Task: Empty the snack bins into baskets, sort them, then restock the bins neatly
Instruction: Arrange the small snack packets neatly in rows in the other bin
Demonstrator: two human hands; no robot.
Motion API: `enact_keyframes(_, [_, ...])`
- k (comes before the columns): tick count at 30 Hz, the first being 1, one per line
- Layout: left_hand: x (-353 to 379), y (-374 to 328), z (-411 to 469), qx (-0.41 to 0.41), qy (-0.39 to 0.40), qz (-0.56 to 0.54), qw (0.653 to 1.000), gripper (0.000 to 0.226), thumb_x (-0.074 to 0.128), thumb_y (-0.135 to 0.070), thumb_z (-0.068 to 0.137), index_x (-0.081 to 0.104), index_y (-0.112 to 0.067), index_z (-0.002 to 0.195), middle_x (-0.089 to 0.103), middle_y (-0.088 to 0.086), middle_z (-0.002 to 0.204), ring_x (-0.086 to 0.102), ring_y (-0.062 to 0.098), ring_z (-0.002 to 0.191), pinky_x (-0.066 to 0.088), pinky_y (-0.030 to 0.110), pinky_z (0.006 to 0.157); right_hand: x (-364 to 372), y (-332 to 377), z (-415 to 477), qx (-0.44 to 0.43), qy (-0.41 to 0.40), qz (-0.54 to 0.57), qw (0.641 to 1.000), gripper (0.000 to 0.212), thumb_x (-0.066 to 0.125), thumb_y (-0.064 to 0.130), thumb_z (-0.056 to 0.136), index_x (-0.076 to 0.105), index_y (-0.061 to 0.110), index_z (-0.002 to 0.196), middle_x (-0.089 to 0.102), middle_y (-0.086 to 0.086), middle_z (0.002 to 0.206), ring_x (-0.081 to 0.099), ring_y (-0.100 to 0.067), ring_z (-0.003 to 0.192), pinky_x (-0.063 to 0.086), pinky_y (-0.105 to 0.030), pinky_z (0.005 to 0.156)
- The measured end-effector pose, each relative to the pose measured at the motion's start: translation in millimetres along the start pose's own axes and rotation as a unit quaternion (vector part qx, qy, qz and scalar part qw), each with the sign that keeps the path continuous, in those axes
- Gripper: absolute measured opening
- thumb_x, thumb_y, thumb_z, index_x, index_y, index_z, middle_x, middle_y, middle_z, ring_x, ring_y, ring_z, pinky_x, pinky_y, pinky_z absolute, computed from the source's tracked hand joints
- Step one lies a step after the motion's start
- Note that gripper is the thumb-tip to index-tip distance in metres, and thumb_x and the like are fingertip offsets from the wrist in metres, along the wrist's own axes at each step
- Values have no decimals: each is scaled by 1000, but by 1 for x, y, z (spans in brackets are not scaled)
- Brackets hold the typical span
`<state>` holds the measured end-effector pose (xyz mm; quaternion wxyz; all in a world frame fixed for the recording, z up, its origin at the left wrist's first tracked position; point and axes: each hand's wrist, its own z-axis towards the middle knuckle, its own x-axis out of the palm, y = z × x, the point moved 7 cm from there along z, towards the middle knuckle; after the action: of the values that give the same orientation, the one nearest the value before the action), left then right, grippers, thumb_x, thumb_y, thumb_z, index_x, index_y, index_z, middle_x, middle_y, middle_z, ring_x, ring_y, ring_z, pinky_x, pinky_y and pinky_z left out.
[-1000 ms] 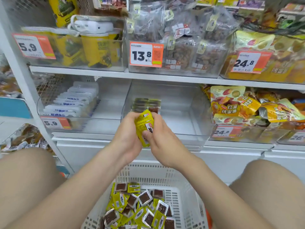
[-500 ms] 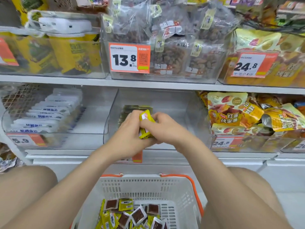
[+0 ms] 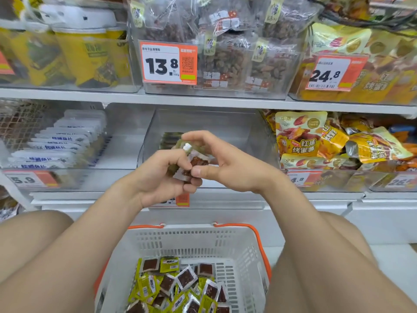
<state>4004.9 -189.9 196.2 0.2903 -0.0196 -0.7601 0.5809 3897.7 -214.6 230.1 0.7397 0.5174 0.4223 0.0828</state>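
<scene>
The left hand [image 3: 158, 177] has its grip curled round a small stack of snack packets [image 3: 196, 162], held just in front of the clear bin [image 3: 225, 123] on the lower shelf. The right hand [image 3: 228, 168] pinches the same stack, thumb on its lower edge and forefinger arched to its blurred top. A short row of packets [image 3: 169, 138] stands inside the bin, and loose packets [image 3: 180, 283] lie in the white basket [image 3: 194, 232] below.

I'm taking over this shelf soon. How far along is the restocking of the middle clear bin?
Done: the bin holds a short row of packets at its back, otherwise bare. In hand: left hand and right hand grip a small stack in front of it. Left: a heap of packets lies in the basket, not yet shelved.
</scene>
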Motion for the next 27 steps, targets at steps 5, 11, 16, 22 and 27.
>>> enact_keyframes(5, [-27, -1, 5, 20, -112, 84, 990, 64, 73, -27, 76, 50, -10, 134, 67, 13, 103, 67, 31, 77, 52, 36, 65, -9, -10, 10, 21, -53, -99, 993, 34, 64, 21, 103, 51, 11, 133, 61, -6, 118, 61, -14, 103, 49, -25, 87])
enact_keyframes(11, [-70, 2, 14, 86, -270, 668, 688, 35, 55, -35, 99, 59, -11, 124, 58, 9, 120, 57, 28, 115, 43, 35, 98, -30, -78, 58, 150, 6, -366, 918, 41, 62, 33, 103, 44, 9, 132, 51, -16, 122, 53, -34, 112, 42, -41, 90])
enact_keyframes(16, [-77, 18, 37, 31, -206, 765, 609, 69, 21, -54, 89, 64, -7, 115, 59, 18, 131, 47, 36, 132, 36, 45, 115, -8, -125, 100, 177, 51, -388, 903, 44, 68, 36, 99, 51, 8, 130, 58, -17, 126, 58, -37, 116, 50, -44, 95])
enact_keyframes(22, [-92, 31, 39, -131, -139, 738, 647, 96, 19, -64, 77, 31, -13, 158, 22, 19, 166, 18, 44, 152, 23, 51, 124, 5, -150, 127, 213, -1, -294, 932, 57, 76, 32, 94, 47, 7, 136, 62, -17, 131, 59, -36, 122, 46, -34, 88])
enact_keyframes(27, [-89, 32, 39, -136, -128, 733, 654, 95, 15, -60, 81, 22, -11, 163, 4, 15, 173, -1, 40, 159, 14, 53, 127, -16, -151, 117, 286, -86, -247, 922, 84, 89, 42, 80, 38, 3, 134, 58, -15, 130, 58, -34, 121, 44, -33, 82])
